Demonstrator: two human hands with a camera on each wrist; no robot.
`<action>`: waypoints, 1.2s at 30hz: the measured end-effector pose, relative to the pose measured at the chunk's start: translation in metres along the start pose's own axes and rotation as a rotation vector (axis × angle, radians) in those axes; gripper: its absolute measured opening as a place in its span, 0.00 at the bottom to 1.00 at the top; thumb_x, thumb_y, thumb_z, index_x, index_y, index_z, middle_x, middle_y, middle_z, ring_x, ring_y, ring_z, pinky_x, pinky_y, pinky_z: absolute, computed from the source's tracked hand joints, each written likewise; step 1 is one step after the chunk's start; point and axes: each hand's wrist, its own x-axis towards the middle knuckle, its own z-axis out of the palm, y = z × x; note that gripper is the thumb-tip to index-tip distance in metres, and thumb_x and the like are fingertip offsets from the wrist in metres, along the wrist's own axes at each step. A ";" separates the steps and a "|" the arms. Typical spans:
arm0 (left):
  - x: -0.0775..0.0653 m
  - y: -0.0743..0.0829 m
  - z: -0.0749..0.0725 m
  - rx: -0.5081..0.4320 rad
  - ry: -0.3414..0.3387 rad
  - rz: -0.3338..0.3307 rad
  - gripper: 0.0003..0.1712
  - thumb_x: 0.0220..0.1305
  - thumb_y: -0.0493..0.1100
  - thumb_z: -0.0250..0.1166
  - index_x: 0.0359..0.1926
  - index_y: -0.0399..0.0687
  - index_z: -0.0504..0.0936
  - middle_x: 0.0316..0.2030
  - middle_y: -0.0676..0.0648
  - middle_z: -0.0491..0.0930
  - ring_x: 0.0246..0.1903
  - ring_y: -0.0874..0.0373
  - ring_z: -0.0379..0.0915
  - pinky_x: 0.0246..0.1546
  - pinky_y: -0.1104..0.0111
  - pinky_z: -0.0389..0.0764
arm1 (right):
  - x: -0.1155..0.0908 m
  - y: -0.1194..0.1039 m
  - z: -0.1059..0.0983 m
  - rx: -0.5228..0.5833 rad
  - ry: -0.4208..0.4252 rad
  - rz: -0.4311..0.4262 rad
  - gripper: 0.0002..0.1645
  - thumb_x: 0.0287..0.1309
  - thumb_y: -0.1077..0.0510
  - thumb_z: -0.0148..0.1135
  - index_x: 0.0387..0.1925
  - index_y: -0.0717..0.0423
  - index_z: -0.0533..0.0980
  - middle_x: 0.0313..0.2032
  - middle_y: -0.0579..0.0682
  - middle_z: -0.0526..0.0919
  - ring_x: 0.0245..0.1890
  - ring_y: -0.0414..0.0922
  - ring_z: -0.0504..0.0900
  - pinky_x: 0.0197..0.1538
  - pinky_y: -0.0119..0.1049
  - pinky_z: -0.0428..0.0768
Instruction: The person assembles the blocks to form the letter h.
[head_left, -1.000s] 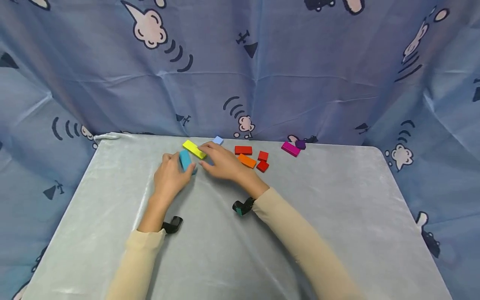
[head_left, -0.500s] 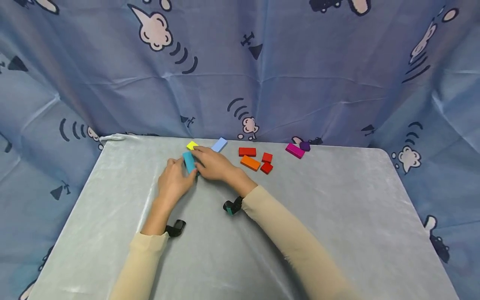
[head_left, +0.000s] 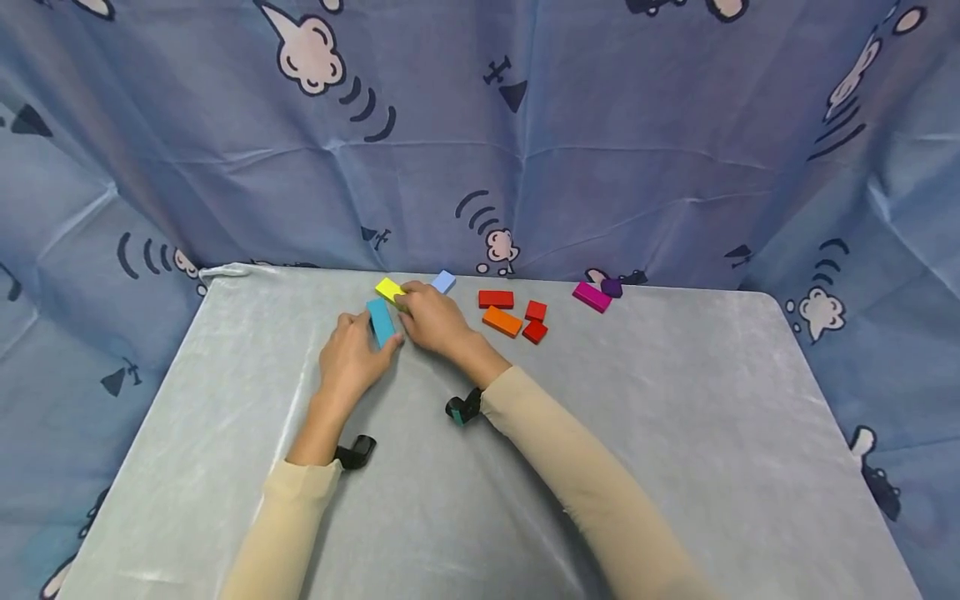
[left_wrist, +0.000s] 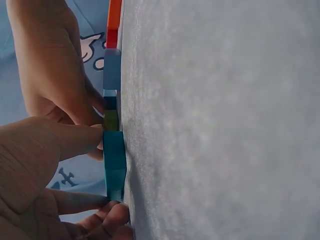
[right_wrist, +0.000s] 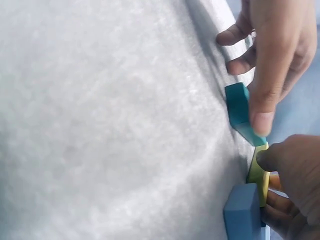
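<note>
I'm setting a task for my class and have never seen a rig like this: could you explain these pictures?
There's no robot here, only a person's bare left hand and right hand. The wide picture is from a head-worn camera, the two close ones from wrist cameras, one on each arm. On the pale tabletop lie a light blue block, three red blocks, an orange block, a magenta block and a purple piece. The left hand holds the turquoise block; the right hand pinches the yellow block.

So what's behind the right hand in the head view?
Ends of the yellow block and light blue block show past the right hand; their nearer parts, and the table beneath the hand, are covered.
</note>
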 end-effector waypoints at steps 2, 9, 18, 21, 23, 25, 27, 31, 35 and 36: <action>0.000 0.001 0.001 0.000 -0.005 -0.005 0.46 0.73 0.59 0.66 0.78 0.34 0.66 0.61 0.28 0.74 0.59 0.31 0.78 0.57 0.39 0.82 | -0.001 0.001 0.000 -0.017 0.023 0.010 0.22 0.76 0.59 0.60 0.66 0.56 0.81 0.69 0.56 0.80 0.69 0.52 0.81 0.71 0.46 0.81; -0.002 0.003 0.001 0.017 -0.026 -0.002 0.43 0.71 0.55 0.68 0.76 0.32 0.68 0.62 0.28 0.74 0.59 0.31 0.78 0.57 0.39 0.82 | -0.007 0.004 0.001 -0.018 0.046 0.035 0.19 0.74 0.63 0.61 0.62 0.55 0.85 0.63 0.55 0.86 0.64 0.50 0.85 0.68 0.45 0.84; -0.003 0.004 -0.005 0.001 -0.040 0.011 0.35 0.67 0.43 0.65 0.70 0.30 0.73 0.56 0.27 0.78 0.53 0.33 0.79 0.52 0.41 0.82 | -0.020 0.006 -0.001 0.000 0.084 0.096 0.23 0.65 0.66 0.63 0.60 0.53 0.86 0.55 0.54 0.88 0.55 0.49 0.87 0.57 0.45 0.89; -0.003 0.002 -0.010 0.020 -0.010 0.016 0.28 0.63 0.40 0.65 0.62 0.29 0.79 0.49 0.28 0.80 0.47 0.34 0.80 0.46 0.42 0.82 | -0.022 0.004 -0.001 0.004 0.088 0.114 0.26 0.62 0.66 0.63 0.62 0.53 0.84 0.54 0.56 0.87 0.52 0.50 0.86 0.52 0.47 0.90; -0.002 -0.001 -0.011 0.028 0.000 0.015 0.26 0.65 0.43 0.66 0.59 0.29 0.80 0.47 0.29 0.81 0.45 0.34 0.80 0.44 0.43 0.81 | -0.022 0.002 0.001 0.004 0.091 0.124 0.27 0.62 0.66 0.64 0.63 0.53 0.84 0.54 0.56 0.86 0.52 0.51 0.86 0.52 0.48 0.90; -0.001 -0.004 -0.011 0.030 0.003 0.019 0.27 0.69 0.46 0.67 0.60 0.30 0.80 0.47 0.29 0.81 0.46 0.34 0.80 0.45 0.43 0.81 | -0.021 0.000 0.003 0.005 0.102 0.129 0.25 0.64 0.65 0.64 0.62 0.53 0.84 0.55 0.56 0.87 0.54 0.51 0.86 0.54 0.48 0.90; 0.000 -0.006 -0.011 0.026 0.006 0.020 0.29 0.71 0.49 0.67 0.62 0.31 0.80 0.50 0.29 0.82 0.49 0.33 0.81 0.47 0.43 0.82 | -0.020 -0.001 0.004 0.007 0.119 0.132 0.23 0.66 0.65 0.64 0.61 0.53 0.85 0.56 0.55 0.88 0.56 0.51 0.87 0.56 0.47 0.90; 0.001 -0.009 -0.015 0.010 0.008 0.015 0.25 0.70 0.45 0.68 0.59 0.31 0.83 0.51 0.29 0.84 0.49 0.34 0.83 0.48 0.43 0.83 | -0.019 0.000 0.007 0.020 0.159 0.141 0.22 0.68 0.65 0.63 0.60 0.53 0.86 0.57 0.53 0.89 0.58 0.50 0.87 0.59 0.46 0.89; -0.001 -0.011 -0.020 0.004 -0.006 0.009 0.21 0.65 0.40 0.68 0.54 0.28 0.86 0.47 0.29 0.85 0.45 0.36 0.83 0.46 0.45 0.83 | -0.021 -0.001 0.008 0.039 0.204 0.141 0.22 0.68 0.64 0.64 0.62 0.52 0.84 0.59 0.53 0.88 0.59 0.51 0.86 0.59 0.48 0.89; -0.001 -0.011 -0.021 0.005 -0.006 0.014 0.21 0.64 0.39 0.68 0.54 0.27 0.85 0.47 0.29 0.85 0.45 0.35 0.83 0.46 0.45 0.83 | -0.022 -0.001 0.008 0.041 0.216 0.136 0.23 0.68 0.63 0.64 0.63 0.52 0.84 0.59 0.53 0.88 0.59 0.51 0.86 0.58 0.48 0.89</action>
